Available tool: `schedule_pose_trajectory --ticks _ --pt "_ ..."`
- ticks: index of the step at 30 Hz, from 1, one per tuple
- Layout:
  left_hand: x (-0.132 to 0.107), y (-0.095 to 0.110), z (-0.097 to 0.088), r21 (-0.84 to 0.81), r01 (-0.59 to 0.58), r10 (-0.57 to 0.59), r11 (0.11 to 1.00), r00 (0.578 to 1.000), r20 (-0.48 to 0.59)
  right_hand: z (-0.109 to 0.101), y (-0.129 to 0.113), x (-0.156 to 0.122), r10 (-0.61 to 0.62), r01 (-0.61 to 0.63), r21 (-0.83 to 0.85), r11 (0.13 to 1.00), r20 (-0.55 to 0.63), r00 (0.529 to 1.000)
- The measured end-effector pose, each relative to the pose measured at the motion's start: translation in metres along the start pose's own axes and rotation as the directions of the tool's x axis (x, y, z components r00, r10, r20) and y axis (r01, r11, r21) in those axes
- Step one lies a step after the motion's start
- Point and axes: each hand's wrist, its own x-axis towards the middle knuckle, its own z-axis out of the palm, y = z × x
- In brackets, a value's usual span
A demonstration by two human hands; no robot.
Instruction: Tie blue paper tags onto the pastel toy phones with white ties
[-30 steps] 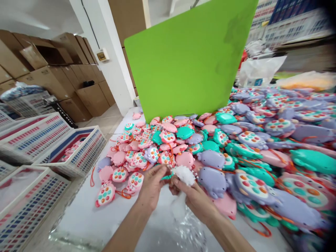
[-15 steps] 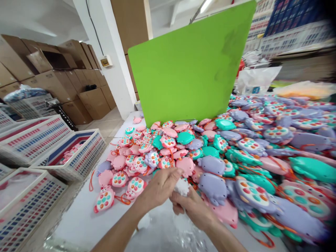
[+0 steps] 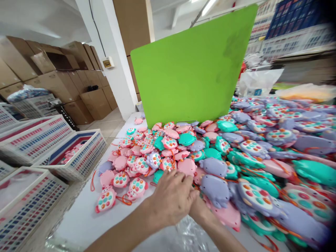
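Left hand (image 3: 172, 196) folded over right hand (image 3: 194, 201), any grip hidden; pink animal toy (image 3: 187, 166) lies just beyond; progress hard to call; pink pieces (image 3: 72, 153) in the plastic basket (image 3: 90, 152), plenty of button-backed toys (image 3: 256, 193) heaped loose!

- There were two hands: one left hand (image 3: 172, 197) and one right hand (image 3: 196, 203), the left partly covering the right.
- Toys (image 3: 214, 189) came in three body colours, pink, purple and green; they overlapped too much for an exact count, but there were several dozen.
- There was one green board (image 3: 191, 73).
- One white pillar (image 3: 115, 80) carried one small switch box (image 3: 107, 63).
- At the near left were three large baskets (image 3: 90, 159), plus parts of others.
- Cardboard boxes (image 3: 96, 103) numbered more than ten.
- One upright white bag (image 3: 259, 80) stood beyond the toys.
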Motion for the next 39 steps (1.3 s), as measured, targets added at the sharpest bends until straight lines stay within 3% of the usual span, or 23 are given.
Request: schedule_pose_trajectory --ticks 1,3,7,12,16,18,20,23,26,29,31,35,37,39 --pt "-0.001 -0.001 0.0 -0.02 -0.011 0.011 1.0 1.0 0.023 -0.001 0.0 0.0 -0.005 0.005 0.0 1.0 -0.007 1.0" --pt "-0.003 -0.005 -0.005 -0.181 0.004 -0.01 0.983 0.999 -0.034 -0.002 -0.003 -0.001 0.004 -0.004 -0.032 0.999 0.005 1.0" --pt "-0.008 -0.019 -0.015 -0.519 0.11 -0.248 0.848 0.947 -0.205 -0.002 -0.017 -0.004 0.019 -0.004 -0.151 0.989 0.098 0.995" --pt "-0.011 -0.023 -0.001 -0.554 0.213 -0.275 0.805 0.961 -0.03 -0.001 -0.022 -0.004 0.002 0.024 -0.224 0.974 0.117 0.993" --pt "-0.008 -0.023 0.0 -0.646 0.152 -0.301 0.748 0.945 -0.126 -0.001 -0.019 -0.004 0.011 0.008 -0.158 0.987 0.124 0.992" --pt "-0.009 -0.025 0.001 -0.676 0.15 -0.29 0.722 0.952 -0.098 0.001 -0.02 -0.003 -0.003 0.011 -0.072 0.997 0.114 0.993" --pt "-0.011 -0.027 0.008 -0.761 0.149 -0.307 0.631 0.949 -0.069 0.004 -0.022 -0.002 -0.003 -0.002 0.086 0.996 0.058 0.998" --pt "-0.016 -0.032 0.027 -0.898 0.16 -0.354 0.409 0.935 0.005 0.01 -0.027 0.0 0.031 -0.023 0.298 0.954 -0.022 0.999" --pt "-0.021 -0.035 0.044 -0.907 0.281 -0.259 0.314 0.944 0.203 0.013 -0.029 0.001 0.041 -0.016 0.367 0.93 -0.062 0.997" --pt "-0.024 -0.037 0.05 -0.877 0.392 -0.142 0.279 0.92 0.366 0.013 -0.029 -0.002 0.1 -0.071 0.448 0.891 -0.041 0.994" --pt "-0.025 -0.037 0.049 -0.859 0.414 -0.128 0.301 0.91 0.393 0.012 -0.028 -0.005 0.137 -0.12 0.494 0.861 0.002 0.991" --pt "-0.027 -0.033 0.045 -0.782 0.466 -0.257 0.413 0.884 0.39 0.006 -0.026 -0.006 0.153 -0.165 0.562 0.811 0.068 0.986" --pt "-0.03 -0.031 0.045 -0.737 0.525 -0.328 0.425 0.848 0.416 0.0 -0.024 -0.005 0.158 -0.163 0.574 0.802 0.059 0.986" --pt "-0.036 -0.031 0.043 -0.7 0.555 -0.327 0.45 0.831 0.45 -0.01 -0.025 -0.004 0.168 -0.148 0.566 0.811 0.019 0.986"
